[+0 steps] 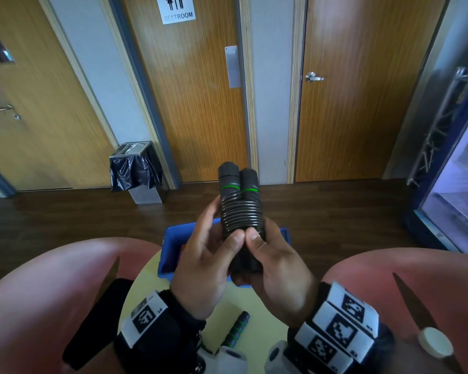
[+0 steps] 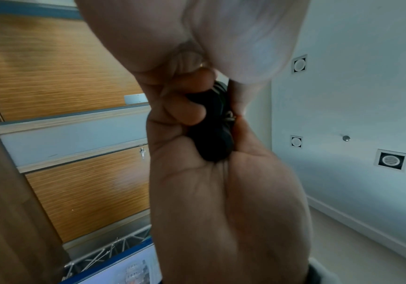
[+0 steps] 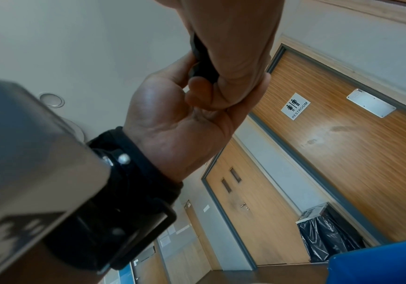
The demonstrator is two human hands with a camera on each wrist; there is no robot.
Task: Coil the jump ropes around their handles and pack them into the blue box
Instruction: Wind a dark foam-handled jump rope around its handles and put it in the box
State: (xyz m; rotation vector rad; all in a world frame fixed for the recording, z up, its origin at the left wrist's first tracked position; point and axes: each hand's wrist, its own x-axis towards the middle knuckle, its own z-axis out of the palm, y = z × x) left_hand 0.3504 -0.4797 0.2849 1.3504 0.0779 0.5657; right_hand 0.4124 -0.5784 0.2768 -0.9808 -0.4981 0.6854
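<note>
Both hands hold one jump rope bundle (image 1: 239, 211) upright in front of my chest: two black handles with green rings side by side, dark rope wound tightly around them. My left hand (image 1: 208, 255) grips it from the left, my right hand (image 1: 276, 260) from the right, thumbs meeting on the lowest coils. Beneath the hands the blue box (image 1: 173, 247) stands on the pale yellow table (image 1: 222, 311). A second black handle with green rings (image 1: 238, 329) lies on the table near my wrists. The left wrist view shows the bundle's black handle ends (image 2: 211, 138) between the palms; the right wrist view shows black handle (image 3: 203, 59).
Pink chair backs (image 1: 38, 292) curve at both sides of the small round table. A bin with a black bag (image 1: 135, 171) stands by the wooden doors. A glass-fronted fridge (image 1: 454, 184) is at the right. A knife-like tool with a white knob (image 1: 432, 344) lies at lower right.
</note>
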